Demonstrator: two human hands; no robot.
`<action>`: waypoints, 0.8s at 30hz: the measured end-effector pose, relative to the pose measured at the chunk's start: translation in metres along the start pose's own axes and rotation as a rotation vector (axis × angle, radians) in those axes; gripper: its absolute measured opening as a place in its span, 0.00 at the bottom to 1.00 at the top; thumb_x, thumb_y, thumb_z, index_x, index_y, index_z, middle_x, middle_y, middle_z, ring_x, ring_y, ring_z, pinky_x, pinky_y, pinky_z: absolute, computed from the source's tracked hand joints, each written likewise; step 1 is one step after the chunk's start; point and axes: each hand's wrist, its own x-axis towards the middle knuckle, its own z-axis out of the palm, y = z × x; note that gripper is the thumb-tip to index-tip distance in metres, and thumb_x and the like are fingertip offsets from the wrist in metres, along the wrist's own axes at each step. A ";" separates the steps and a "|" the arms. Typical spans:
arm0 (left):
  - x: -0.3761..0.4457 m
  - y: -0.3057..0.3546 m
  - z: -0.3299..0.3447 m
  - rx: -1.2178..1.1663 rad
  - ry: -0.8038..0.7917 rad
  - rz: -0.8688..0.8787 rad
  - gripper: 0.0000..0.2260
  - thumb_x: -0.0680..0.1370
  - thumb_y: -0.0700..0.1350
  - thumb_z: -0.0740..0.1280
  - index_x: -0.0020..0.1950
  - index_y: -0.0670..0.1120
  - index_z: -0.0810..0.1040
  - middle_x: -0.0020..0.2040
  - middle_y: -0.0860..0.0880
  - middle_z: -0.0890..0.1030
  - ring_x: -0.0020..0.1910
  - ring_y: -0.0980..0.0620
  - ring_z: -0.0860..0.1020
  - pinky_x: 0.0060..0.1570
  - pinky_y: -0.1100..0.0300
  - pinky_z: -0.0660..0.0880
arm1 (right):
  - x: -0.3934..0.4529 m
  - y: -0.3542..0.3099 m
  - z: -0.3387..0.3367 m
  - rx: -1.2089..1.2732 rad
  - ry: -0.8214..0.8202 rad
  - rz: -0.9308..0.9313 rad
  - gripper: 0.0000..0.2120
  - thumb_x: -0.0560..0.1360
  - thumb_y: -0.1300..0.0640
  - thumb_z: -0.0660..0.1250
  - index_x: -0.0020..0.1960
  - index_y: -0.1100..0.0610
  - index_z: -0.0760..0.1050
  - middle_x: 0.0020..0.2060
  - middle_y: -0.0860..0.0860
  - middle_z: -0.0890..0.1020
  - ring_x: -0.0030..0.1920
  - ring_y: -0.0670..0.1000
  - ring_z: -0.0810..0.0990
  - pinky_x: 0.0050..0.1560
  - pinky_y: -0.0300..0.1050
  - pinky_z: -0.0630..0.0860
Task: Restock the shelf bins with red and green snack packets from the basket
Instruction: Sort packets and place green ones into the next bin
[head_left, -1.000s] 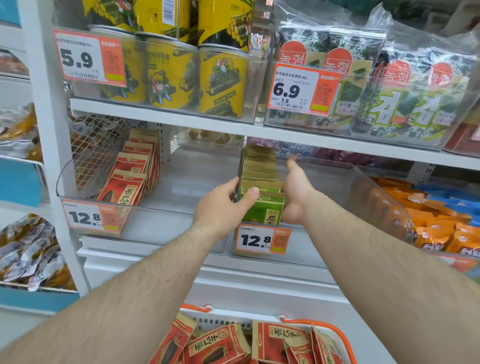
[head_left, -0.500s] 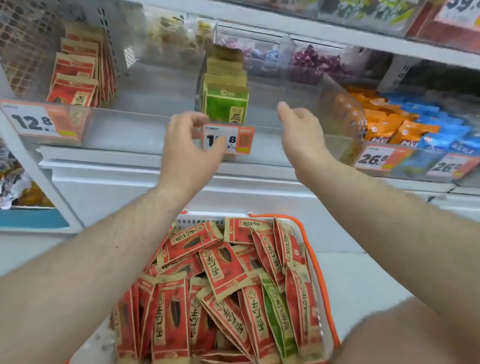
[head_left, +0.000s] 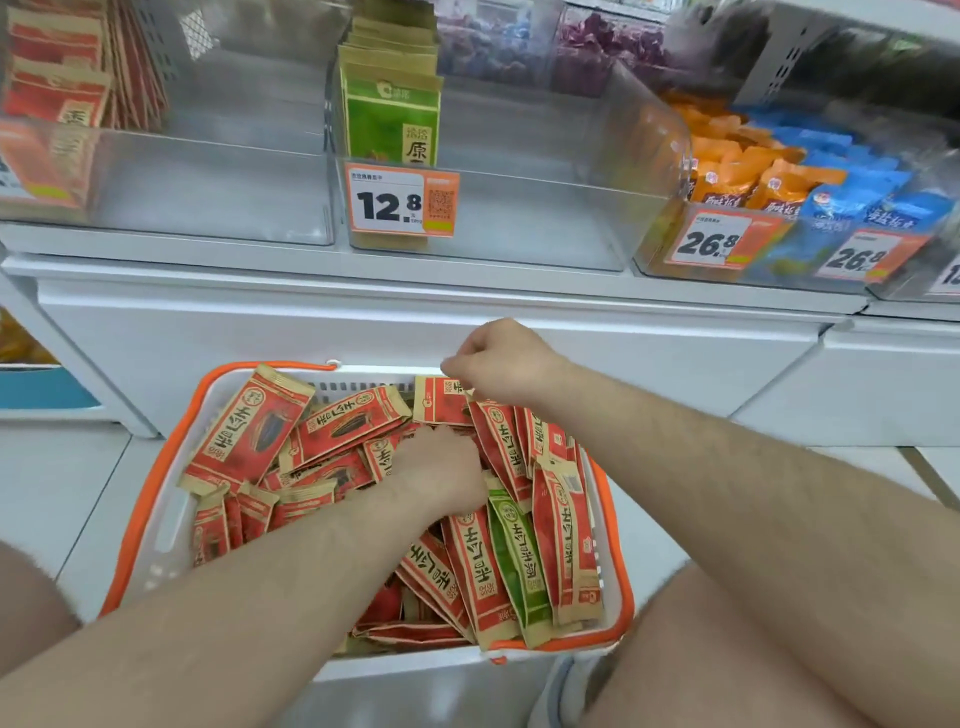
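Observation:
A white basket with an orange rim (head_left: 156, 525) stands on the floor, full of red snack packets (head_left: 244, 431), with one green packet (head_left: 514, 561) at the right. My left hand (head_left: 441, 467) is dug into the pile beside the green packet's top end, its fingers hidden. My right hand (head_left: 498, 364) is curled at the basket's far edge, fingertips pinching the top corner of an upright red packet (head_left: 439, 408). On the shelf above, one clear bin (head_left: 208, 192) holds red packets at its left and another clear bin (head_left: 519, 208) holds a row of green packets (head_left: 389, 119).
A 12.8 price tag (head_left: 402, 202) hangs on the green packets' bin. At the right, bins hold orange bags (head_left: 727, 171) and blue bags (head_left: 852, 192). A white cabinet front (head_left: 363, 322) rises behind the basket. My knees flank the basket on the tiled floor.
Both hands have dropped from the shelf bins to the basket. The view has tilted down, so the whole basket shows. The left hand went into the packets.

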 end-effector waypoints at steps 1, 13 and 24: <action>0.002 0.004 0.005 0.051 -0.001 -0.008 0.11 0.76 0.52 0.61 0.48 0.46 0.77 0.55 0.45 0.75 0.55 0.44 0.73 0.50 0.51 0.74 | 0.001 0.000 0.000 0.002 -0.001 -0.009 0.08 0.76 0.50 0.67 0.45 0.55 0.79 0.40 0.51 0.83 0.43 0.50 0.82 0.40 0.43 0.76; 0.017 0.009 0.004 -0.296 -0.006 -0.220 0.08 0.75 0.47 0.60 0.40 0.46 0.75 0.47 0.47 0.80 0.49 0.46 0.76 0.46 0.53 0.74 | 0.015 0.008 -0.008 0.139 0.027 -0.003 0.06 0.77 0.52 0.67 0.45 0.54 0.78 0.44 0.52 0.84 0.44 0.51 0.84 0.43 0.45 0.78; 0.001 -0.079 -0.043 -1.188 0.143 -0.274 0.05 0.79 0.36 0.63 0.44 0.43 0.71 0.40 0.41 0.80 0.34 0.47 0.80 0.37 0.55 0.77 | 0.021 0.011 -0.014 0.256 0.042 0.028 0.07 0.77 0.54 0.68 0.48 0.58 0.79 0.44 0.54 0.85 0.38 0.50 0.82 0.38 0.44 0.76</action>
